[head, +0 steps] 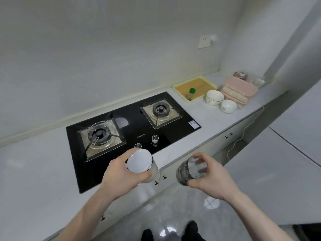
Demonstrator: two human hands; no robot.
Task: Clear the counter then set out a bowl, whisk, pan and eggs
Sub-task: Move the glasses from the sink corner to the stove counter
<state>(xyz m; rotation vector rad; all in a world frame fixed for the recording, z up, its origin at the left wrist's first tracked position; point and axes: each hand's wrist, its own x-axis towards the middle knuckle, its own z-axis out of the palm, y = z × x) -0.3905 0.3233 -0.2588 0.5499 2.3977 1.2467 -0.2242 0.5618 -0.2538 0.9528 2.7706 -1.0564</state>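
Note:
My left hand grips a jar with a white lid and pale contents, held above the front edge of the counter. My right hand grips a clear glass jar with dark contents, held out past the counter edge over the floor. Two white bowls stand at the far right of the counter: a larger one and a smaller one. No whisk, pan or eggs show.
A black two-burner gas hob is set into the counter. Behind the bowls lies a yellow tray holding a green-capped bottle. Pink stacked containers sit in the corner. Cabinet doors and a cord run below the counter.

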